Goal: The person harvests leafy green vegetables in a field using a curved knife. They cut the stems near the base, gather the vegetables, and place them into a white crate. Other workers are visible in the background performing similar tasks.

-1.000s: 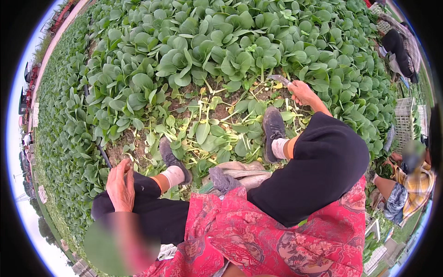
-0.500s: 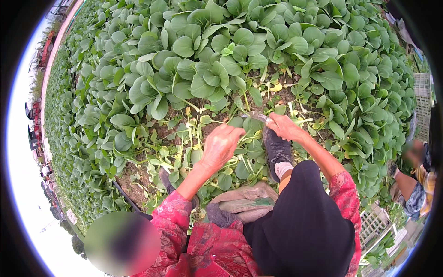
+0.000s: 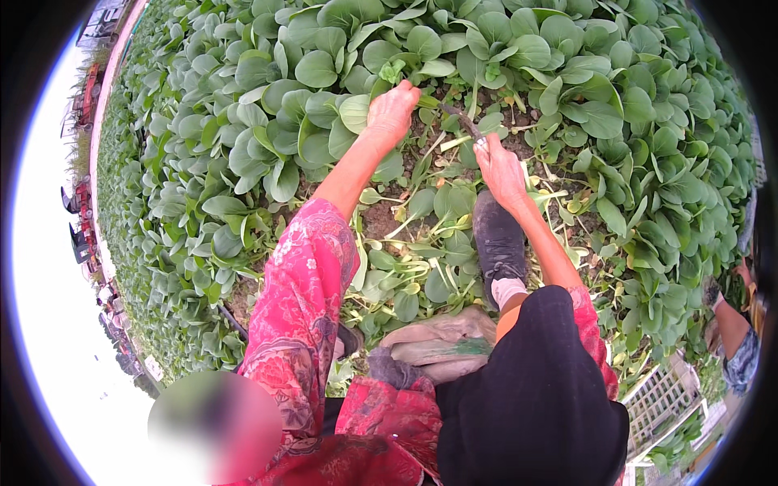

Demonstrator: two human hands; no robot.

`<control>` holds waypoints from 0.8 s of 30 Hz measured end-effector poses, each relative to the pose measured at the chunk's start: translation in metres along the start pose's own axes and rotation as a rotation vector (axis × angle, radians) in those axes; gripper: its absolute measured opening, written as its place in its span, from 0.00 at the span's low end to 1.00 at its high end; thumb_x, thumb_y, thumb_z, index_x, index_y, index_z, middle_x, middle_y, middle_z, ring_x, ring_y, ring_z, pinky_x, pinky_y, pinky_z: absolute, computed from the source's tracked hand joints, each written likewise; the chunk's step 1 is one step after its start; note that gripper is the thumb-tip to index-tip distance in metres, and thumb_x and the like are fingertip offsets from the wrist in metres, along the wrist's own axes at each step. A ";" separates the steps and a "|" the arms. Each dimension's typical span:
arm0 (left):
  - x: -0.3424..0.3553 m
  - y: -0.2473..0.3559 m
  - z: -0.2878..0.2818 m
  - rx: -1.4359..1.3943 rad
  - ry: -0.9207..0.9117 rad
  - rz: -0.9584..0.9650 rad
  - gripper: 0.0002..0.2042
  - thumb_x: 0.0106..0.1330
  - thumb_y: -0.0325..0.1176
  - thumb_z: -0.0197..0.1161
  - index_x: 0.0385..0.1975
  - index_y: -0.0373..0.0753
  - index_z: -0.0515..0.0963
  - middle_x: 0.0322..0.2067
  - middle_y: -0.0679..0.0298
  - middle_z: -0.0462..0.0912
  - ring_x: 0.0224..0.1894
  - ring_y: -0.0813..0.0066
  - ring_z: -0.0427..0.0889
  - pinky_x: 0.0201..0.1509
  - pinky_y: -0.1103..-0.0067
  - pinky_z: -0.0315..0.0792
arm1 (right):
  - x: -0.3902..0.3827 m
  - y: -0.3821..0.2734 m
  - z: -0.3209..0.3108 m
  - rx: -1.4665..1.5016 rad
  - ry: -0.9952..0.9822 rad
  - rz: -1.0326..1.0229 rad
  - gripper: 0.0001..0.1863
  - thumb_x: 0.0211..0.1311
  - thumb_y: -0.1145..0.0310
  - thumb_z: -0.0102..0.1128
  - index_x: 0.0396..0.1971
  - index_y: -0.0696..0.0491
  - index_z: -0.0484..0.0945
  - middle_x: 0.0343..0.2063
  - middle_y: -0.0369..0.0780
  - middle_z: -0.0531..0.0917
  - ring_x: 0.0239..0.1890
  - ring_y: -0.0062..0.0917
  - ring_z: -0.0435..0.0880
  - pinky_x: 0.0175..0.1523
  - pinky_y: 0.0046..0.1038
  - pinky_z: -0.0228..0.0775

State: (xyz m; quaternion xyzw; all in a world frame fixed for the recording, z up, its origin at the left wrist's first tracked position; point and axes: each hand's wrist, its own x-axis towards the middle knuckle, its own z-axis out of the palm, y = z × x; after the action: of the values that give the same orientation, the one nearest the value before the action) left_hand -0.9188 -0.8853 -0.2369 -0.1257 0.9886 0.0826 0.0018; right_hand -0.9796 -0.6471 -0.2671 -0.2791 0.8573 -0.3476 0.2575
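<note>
My left hand (image 3: 394,113) is reached out into the bed of bok choy (image 3: 604,113), closed round the stalks of a bok choy plant (image 3: 354,112); the grip itself is partly hidden by the back of the hand. In my right hand (image 3: 502,170) is a knife (image 3: 463,121) with a narrow dark blade. Its tip points up and left, close to the stalks beside my left fingers; whether it touches them I cannot tell. Cut leaves and pale stalks (image 3: 429,275) lie scattered on the soil below both hands.
My dark shoe (image 3: 497,243) stands among the trimmings under my right forearm. A brownish cloth bundle (image 3: 442,340) lies between my legs. At the lower right is a pale plastic crate (image 3: 664,401), and another person's arm (image 3: 733,324) shows at the right edge.
My left hand has moved forward from above the trimmings to the standing plants and closed on one. My right hand has carried the knife forward, its blade now angled up toward the left hand.
</note>
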 end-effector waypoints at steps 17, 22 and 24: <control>-0.048 -0.030 0.005 -0.282 0.280 -0.212 0.07 0.52 0.23 0.65 0.29 0.43 0.82 0.31 0.60 0.82 0.33 0.58 0.82 0.37 0.67 0.77 | 0.013 0.034 -0.015 -0.081 -0.324 -0.072 0.18 0.69 0.59 0.49 0.45 0.60 0.66 0.29 0.58 0.81 0.36 0.57 0.79 0.41 0.50 0.68; -0.073 0.022 -0.038 -0.588 0.336 -0.245 0.09 0.54 0.21 0.67 0.34 0.40 0.84 0.30 0.65 0.84 0.28 0.79 0.80 0.33 0.82 0.73 | -0.034 0.017 -0.025 0.150 0.022 -0.009 0.16 0.64 0.61 0.60 0.42 0.58 0.72 0.21 0.44 0.80 0.20 0.35 0.81 0.26 0.38 0.70; -0.087 0.043 -0.046 -0.686 0.408 -0.226 0.10 0.56 0.18 0.65 0.34 0.40 0.84 0.31 0.66 0.84 0.31 0.79 0.81 0.34 0.82 0.74 | -0.041 -0.009 -0.037 0.626 -0.078 0.285 0.18 0.59 0.64 0.67 0.46 0.55 0.75 0.20 0.35 0.79 0.13 0.15 0.72 0.16 0.20 0.62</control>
State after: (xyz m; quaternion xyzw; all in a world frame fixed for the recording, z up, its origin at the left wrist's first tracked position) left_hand -0.8445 -0.8301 -0.1822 -0.2406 0.8638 0.3799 -0.2270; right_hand -0.9716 -0.6093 -0.2267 -0.0767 0.7289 -0.5435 0.4092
